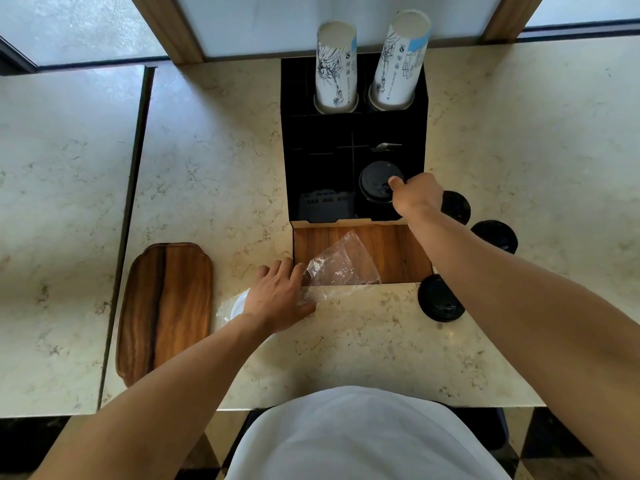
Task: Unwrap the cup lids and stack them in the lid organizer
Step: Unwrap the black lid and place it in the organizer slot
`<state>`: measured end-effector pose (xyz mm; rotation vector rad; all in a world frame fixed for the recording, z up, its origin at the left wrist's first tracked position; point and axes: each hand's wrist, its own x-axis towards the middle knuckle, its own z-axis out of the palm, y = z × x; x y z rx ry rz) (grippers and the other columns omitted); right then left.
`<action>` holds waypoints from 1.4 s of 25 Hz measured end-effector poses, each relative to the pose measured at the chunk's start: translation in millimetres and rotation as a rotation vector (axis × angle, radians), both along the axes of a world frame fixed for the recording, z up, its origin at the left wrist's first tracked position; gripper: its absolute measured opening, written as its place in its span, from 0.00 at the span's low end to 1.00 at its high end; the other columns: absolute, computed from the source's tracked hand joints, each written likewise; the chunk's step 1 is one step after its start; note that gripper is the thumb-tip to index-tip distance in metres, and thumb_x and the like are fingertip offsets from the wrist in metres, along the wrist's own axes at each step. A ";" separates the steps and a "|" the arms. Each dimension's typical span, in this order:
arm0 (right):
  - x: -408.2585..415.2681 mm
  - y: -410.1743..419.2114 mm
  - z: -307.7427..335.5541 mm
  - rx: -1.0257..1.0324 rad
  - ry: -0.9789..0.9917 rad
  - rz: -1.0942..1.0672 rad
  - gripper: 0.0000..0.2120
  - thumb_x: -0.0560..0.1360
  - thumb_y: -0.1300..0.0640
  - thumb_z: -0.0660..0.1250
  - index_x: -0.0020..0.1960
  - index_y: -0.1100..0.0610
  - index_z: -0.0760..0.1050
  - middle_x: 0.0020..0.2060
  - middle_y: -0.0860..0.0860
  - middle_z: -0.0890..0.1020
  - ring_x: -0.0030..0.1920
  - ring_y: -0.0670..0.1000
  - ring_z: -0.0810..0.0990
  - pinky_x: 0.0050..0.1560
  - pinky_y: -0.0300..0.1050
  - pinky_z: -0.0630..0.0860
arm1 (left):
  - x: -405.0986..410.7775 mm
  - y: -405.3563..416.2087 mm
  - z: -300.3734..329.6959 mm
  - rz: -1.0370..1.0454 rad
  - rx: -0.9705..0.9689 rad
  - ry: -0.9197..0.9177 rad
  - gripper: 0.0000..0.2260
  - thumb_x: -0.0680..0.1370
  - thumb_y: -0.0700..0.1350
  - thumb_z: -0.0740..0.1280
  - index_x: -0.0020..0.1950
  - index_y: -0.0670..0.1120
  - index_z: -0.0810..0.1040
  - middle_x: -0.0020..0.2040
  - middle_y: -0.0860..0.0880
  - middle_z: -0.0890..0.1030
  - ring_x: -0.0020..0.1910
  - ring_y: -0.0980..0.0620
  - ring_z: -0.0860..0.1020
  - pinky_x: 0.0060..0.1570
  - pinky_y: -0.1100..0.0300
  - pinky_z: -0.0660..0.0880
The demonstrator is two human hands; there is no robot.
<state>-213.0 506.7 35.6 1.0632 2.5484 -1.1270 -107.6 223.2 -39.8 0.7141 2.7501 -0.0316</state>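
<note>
Right hand (pixel 417 195) pinches a black lid (pixel 380 181) atop the stack in the lid organizer (pixel 322 161), thumb on its rim, while left hand (pixel 277 299), fingers spread, presses the clear wrapper (pixel 341 265) lying beyond its fingertips.

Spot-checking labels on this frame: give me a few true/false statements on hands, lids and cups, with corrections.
1. The right hand is at the black lid stack in the organizer. True.
2. The left hand rests on the wooden tray. False: it is on the clear plastic wrap.
3. Two paper cup stacks stand in the rear slots. True.
4. No lids lie on the counter. False: loose black lids lie right of the organizer.
</note>
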 end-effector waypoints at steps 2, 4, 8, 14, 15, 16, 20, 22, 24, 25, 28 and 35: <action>-2.5 0.2 -1.9 0.020 0.000 0.005 0.14 0.83 0.49 0.64 0.46 0.60 0.73 0.42 0.56 0.78 0.29 0.47 0.72 0.27 0.39 0.62 | 0.0 -0.1 -1.0 -0.004 0.006 0.012 0.35 0.72 0.69 0.59 0.68 0.45 0.71 0.56 0.44 0.76 0.53 0.42 0.76 0.56 0.46 0.73; -5.1 -0.3 -2.3 0.031 -0.013 0.021 0.14 0.83 0.50 0.62 0.48 0.61 0.74 0.43 0.57 0.78 0.34 0.50 0.75 0.29 0.39 0.65 | 0.2 -0.6 -1.5 -0.008 0.010 0.020 0.34 0.71 0.69 0.60 0.67 0.45 0.72 0.55 0.44 0.76 0.52 0.42 0.76 0.55 0.46 0.74; -10.7 -1.6 -0.8 0.068 -0.066 0.062 0.16 0.84 0.53 0.61 0.61 0.66 0.77 0.56 0.62 0.82 0.56 0.59 0.82 0.45 0.44 0.73 | 0.6 -1.3 -2.6 -0.014 0.002 0.038 0.34 0.71 0.69 0.59 0.66 0.46 0.72 0.55 0.44 0.76 0.51 0.43 0.76 0.53 0.46 0.74; -16.3 -2.4 -2.4 0.092 -0.113 0.079 0.16 0.84 0.55 0.62 0.63 0.66 0.76 0.58 0.63 0.82 0.58 0.60 0.82 0.45 0.43 0.73 | 0.6 -1.7 -4.2 -0.014 0.002 0.040 0.34 0.71 0.69 0.61 0.67 0.46 0.71 0.55 0.44 0.76 0.51 0.43 0.76 0.54 0.46 0.73; -16.4 -2.5 -1.5 0.084 -0.118 0.082 0.16 0.84 0.55 0.61 0.63 0.66 0.76 0.58 0.63 0.81 0.58 0.60 0.82 0.45 0.44 0.73 | 0.6 -1.8 -4.3 -0.013 0.004 0.038 0.34 0.71 0.69 0.62 0.67 0.46 0.71 0.56 0.44 0.76 0.51 0.43 0.76 0.54 0.46 0.73; -17.0 -2.1 -1.8 0.076 -0.124 0.081 0.16 0.84 0.56 0.60 0.63 0.67 0.76 0.59 0.63 0.81 0.58 0.60 0.82 0.46 0.45 0.74 | 0.6 -1.6 -4.5 -0.012 0.004 0.037 0.34 0.72 0.69 0.62 0.67 0.46 0.71 0.56 0.45 0.76 0.51 0.43 0.76 0.55 0.46 0.73; -15.4 -2.3 3.7 0.066 -0.159 0.105 0.19 0.83 0.58 0.54 0.66 0.67 0.75 0.64 0.64 0.79 0.65 0.63 0.77 0.60 0.52 0.73 | 0.4 -1.5 -3.9 -0.016 0.003 0.037 0.34 0.72 0.70 0.60 0.67 0.46 0.70 0.56 0.45 0.76 0.52 0.43 0.76 0.55 0.46 0.73; -10.4 -2.0 6.1 0.057 -0.143 0.087 0.18 0.83 0.60 0.54 0.65 0.67 0.75 0.64 0.64 0.78 0.65 0.63 0.76 0.59 0.51 0.72 | 0.5 -1.1 -3.7 -0.016 0.002 0.033 0.34 0.72 0.70 0.60 0.68 0.46 0.70 0.56 0.45 0.76 0.52 0.43 0.76 0.55 0.46 0.73; -1.1 -3.1 6.6 0.079 -0.114 0.085 0.15 0.83 0.62 0.56 0.63 0.68 0.76 0.61 0.64 0.79 0.62 0.62 0.78 0.50 0.48 0.71 | 0.3 -1.3 -3.7 -0.021 -0.001 0.041 0.34 0.72 0.70 0.59 0.68 0.47 0.70 0.56 0.45 0.76 0.52 0.43 0.76 0.55 0.46 0.73; 5.2 -1.5 4.8 0.103 -0.073 0.081 0.13 0.83 0.63 0.57 0.61 0.67 0.77 0.58 0.63 0.80 0.59 0.61 0.80 0.47 0.47 0.70 | 0.4 -1.3 -3.5 -0.024 0.000 0.045 0.34 0.72 0.70 0.59 0.67 0.47 0.70 0.56 0.45 0.76 0.52 0.43 0.76 0.55 0.46 0.73; 32.3 -3.8 4.2 0.077 0.102 -0.007 0.11 0.83 0.60 0.59 0.57 0.62 0.78 0.53 0.59 0.80 0.52 0.56 0.80 0.46 0.44 0.72 | 1.4 -1.1 -2.7 -0.030 0.023 0.055 0.33 0.71 0.70 0.59 0.65 0.47 0.71 0.55 0.45 0.76 0.51 0.44 0.76 0.53 0.46 0.73; 91.7 -35.3 -18.4 -0.358 -0.069 0.126 0.08 0.81 0.65 0.65 0.55 0.63 0.82 0.51 0.58 0.85 0.48 0.53 0.86 0.55 0.50 0.84 | 11.2 2.9 -1.2 -0.064 0.076 0.018 0.33 0.71 0.70 0.57 0.65 0.48 0.70 0.57 0.45 0.76 0.54 0.43 0.76 0.56 0.46 0.73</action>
